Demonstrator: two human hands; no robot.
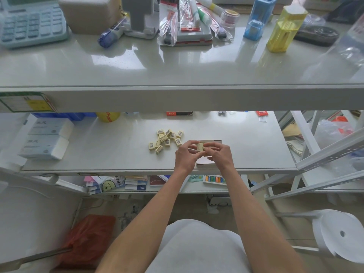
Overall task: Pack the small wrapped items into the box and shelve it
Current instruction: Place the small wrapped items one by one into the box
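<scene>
Several small cream wrapped items (166,139) with barcode labels lie in a loose pile on the white middle shelf (118,150). To their right sits a low open cardboard box (206,162), mostly hidden under my hands. My left hand (186,156) and my right hand (218,154) meet just above the box. Together they pinch a small stack of the wrapped items (200,147) between fingertips and thumbs. How many are in the stack is unclear.
Two white tissue packs (46,140) lie at the shelf's left. The upper shelf (177,95) overhangs, crowded with a calculator (33,22), pen packs and blue and yellow plastic cases. Notebooks and an abacus (214,180) fill the lower shelf. A white paper roll (336,233) stands lower right.
</scene>
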